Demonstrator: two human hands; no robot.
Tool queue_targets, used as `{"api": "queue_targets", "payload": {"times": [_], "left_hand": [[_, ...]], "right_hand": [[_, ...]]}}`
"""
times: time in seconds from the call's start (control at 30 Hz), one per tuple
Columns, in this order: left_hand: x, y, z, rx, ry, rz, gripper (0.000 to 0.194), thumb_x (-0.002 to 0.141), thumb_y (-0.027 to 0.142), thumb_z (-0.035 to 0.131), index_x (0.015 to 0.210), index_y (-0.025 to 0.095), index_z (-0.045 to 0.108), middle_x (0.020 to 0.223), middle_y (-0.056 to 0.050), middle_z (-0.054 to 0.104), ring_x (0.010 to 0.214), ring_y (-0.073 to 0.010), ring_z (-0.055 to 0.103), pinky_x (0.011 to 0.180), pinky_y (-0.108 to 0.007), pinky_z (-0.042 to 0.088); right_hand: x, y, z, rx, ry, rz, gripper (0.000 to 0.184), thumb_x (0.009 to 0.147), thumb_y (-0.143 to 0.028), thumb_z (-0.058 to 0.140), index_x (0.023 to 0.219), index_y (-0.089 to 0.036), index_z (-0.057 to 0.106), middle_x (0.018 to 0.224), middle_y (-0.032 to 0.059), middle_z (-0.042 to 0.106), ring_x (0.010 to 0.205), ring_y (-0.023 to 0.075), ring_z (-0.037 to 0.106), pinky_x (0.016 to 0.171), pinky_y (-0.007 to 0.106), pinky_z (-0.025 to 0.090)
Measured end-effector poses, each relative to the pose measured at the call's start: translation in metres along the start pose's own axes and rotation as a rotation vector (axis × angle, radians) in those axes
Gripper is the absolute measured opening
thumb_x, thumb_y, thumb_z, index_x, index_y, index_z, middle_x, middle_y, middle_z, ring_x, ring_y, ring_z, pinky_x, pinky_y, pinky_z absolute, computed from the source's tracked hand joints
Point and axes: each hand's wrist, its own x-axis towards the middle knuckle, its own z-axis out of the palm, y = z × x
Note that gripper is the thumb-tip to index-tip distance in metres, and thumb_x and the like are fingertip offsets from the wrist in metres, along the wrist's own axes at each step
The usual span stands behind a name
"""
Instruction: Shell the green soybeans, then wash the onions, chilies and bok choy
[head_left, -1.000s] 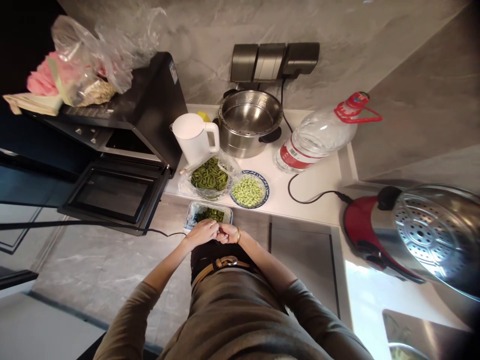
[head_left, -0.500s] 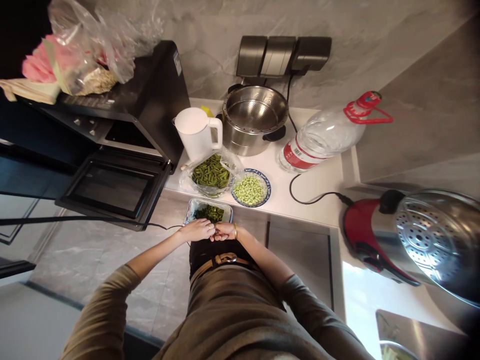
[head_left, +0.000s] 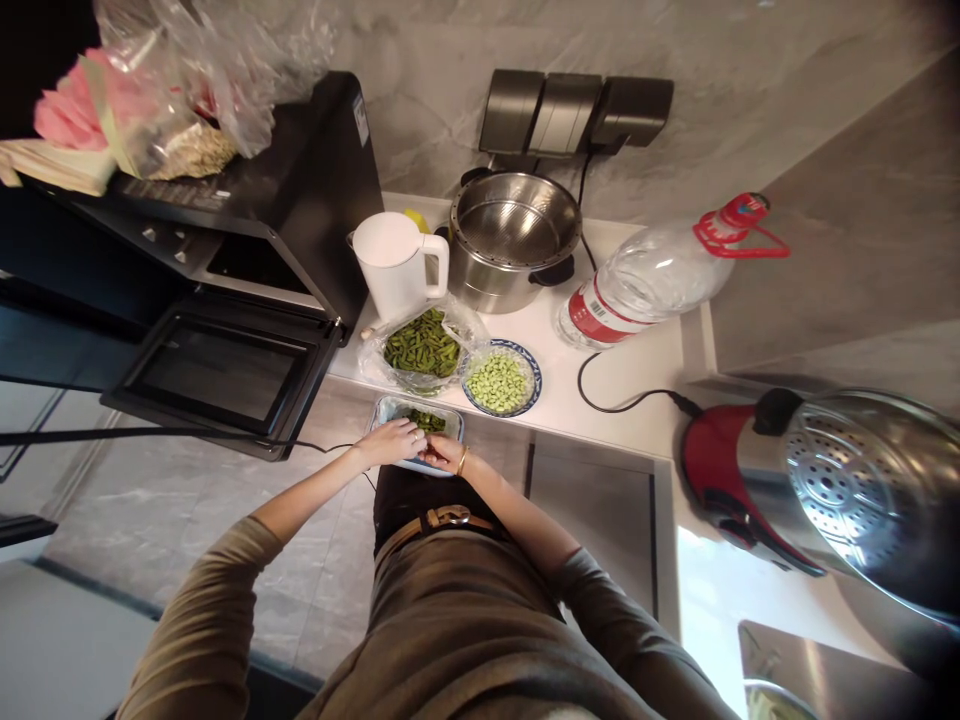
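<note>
My left hand [head_left: 393, 441] and my right hand [head_left: 445, 453] meet in front of my waist, above the near edge of a small bin [head_left: 454, 420]. Both have curled fingers pressed together; whatever lies between the fingertips is too small to make out. Green empty-looking pods [head_left: 429, 421] lie in the bin. Just beyond, on the counter, a clear plastic bag [head_left: 471, 325] lies open around many green edamame pods [head_left: 422, 343]. Right beside it, a blue-and-white plate [head_left: 532, 366] holds shelled green beans [head_left: 498, 382].
A white jug [head_left: 394, 265] and a steel steamer pot [head_left: 495, 285] stand behind the bag. A large water bottle [head_left: 645, 275] leans in view to their right. The black oven's door [head_left: 221, 370] hangs open at left. A red-and-steel cooker [head_left: 720, 470] sits at right, its cord on the counter.
Both hands have moved up slightly, further over the bin, and now cover its near part. The bag of pods and the plate of beans have not moved.
</note>
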Motion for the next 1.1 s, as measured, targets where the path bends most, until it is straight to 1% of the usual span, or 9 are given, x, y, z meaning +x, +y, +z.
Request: {"api": "queue_targets", "payload": {"times": [0.13,0.23,0.33,0.43,0.53,0.67,0.83,0.93,1.1], "left_hand": [[0.005,-0.004,0.004,-0.127,0.112,-0.203,0.011,0.087,0.013,0.05,0.083,0.017,0.059,0.085,-0.008,0.064,0.086,-0.0215,0.06,0.081,-0.034,0.044],[0.01,-0.005,0.012,-0.258,0.249,-0.466,0.015,0.087,0.013,0.045,0.081,0.017,0.058,0.082,-0.007,0.063,0.083,-0.0201,0.061,0.081,-0.032,0.045],[0.013,-0.002,0.023,-0.522,0.438,-0.789,0.023,0.092,0.018,0.036,0.08,0.018,0.055,0.075,-0.004,0.061,0.074,-0.0161,0.06,0.074,-0.028,0.045],[0.013,0.003,0.037,-0.796,0.553,-0.97,0.035,0.097,0.028,0.027,0.077,0.019,0.054,0.066,0.0,0.058,0.065,-0.013,0.058,0.069,-0.024,0.045],[0.012,0.009,0.052,-0.847,0.451,-1.028,0.031,0.094,0.033,0.038,0.074,0.019,0.058,0.065,0.0,0.06,0.062,-0.0129,0.058,0.066,-0.023,0.044],[0.014,0.013,0.066,-0.68,0.132,-1.096,0.022,0.089,0.033,0.051,0.082,0.019,0.067,0.08,-0.006,0.07,0.073,-0.0176,0.065,0.069,-0.026,0.046],[0.022,0.013,0.067,-0.58,-0.102,-1.115,0.023,0.08,0.009,0.053,0.092,0.017,0.072,0.095,-0.013,0.072,0.092,-0.0256,0.068,0.077,-0.032,0.049],[0.037,0.006,0.053,-0.564,-0.05,-1.103,0.025,0.083,0.012,0.05,0.094,0.016,0.072,0.095,-0.016,0.072,0.093,-0.0277,0.068,0.08,-0.036,0.049],[0.078,-0.036,0.025,-0.48,0.376,-1.072,0.033,0.092,0.02,0.041,0.112,0.018,0.066,0.104,-0.012,0.069,0.098,-0.0227,0.063,0.088,-0.033,0.047]], "right_hand": [[0.001,-0.003,0.008,0.051,0.195,-0.146,0.04,0.088,-0.047,0.051,0.062,-0.021,0.039,0.048,-0.0059,0.043,0.033,0.0026,0.024,0.029,0.017,0.011],[-0.003,-0.011,0.01,0.117,0.283,-0.233,0.045,0.087,-0.054,0.051,0.06,-0.021,0.036,0.045,-0.0067,0.04,0.032,0.0029,0.022,0.029,0.017,0.012],[-0.013,-0.023,0.005,0.216,0.242,-0.199,0.036,0.088,-0.045,0.053,0.064,-0.019,0.046,0.048,-0.0055,0.045,0.034,0.0034,0.027,0.03,0.016,0.017],[-0.026,-0.036,-0.002,0.371,0.243,-0.195,0.013,0.088,-0.025,0.052,0.081,-0.017,0.059,0.062,-0.0008,0.058,0.047,0.0061,0.047,0.04,0.015,0.036],[-0.038,-0.047,-0.011,0.439,0.253,-0.259,0.019,0.089,-0.024,0.045,0.092,-0.019,0.063,0.082,0.0041,0.067,0.071,0.0104,0.061,0.057,0.018,0.05],[-0.049,-0.055,-0.029,0.443,0.287,-0.374,0.026,0.089,-0.032,0.041,0.095,-0.02,0.064,0.097,0.0075,0.069,0.091,0.0147,0.064,0.071,0.024,0.055],[-0.053,-0.061,-0.063,0.301,0.482,-0.644,0.029,0.074,-0.021,0.048,0.101,-0.024,0.059,0.104,0.0034,0.067,0.104,0.0126,0.061,0.09,0.028,0.052],[-0.052,-0.067,-0.078,0.165,0.708,-0.767,0.035,0.072,-0.019,0.046,0.105,-0.025,0.057,0.107,0.003,0.066,0.114,0.012,0.057,0.097,0.029,0.048],[-0.05,-0.071,-0.077,0.057,0.813,-0.807,0.036,0.073,-0.018,0.047,0.107,-0.022,0.058,0.121,0.0063,0.063,0.125,0.0135,0.051,0.104,0.028,0.04]]}}
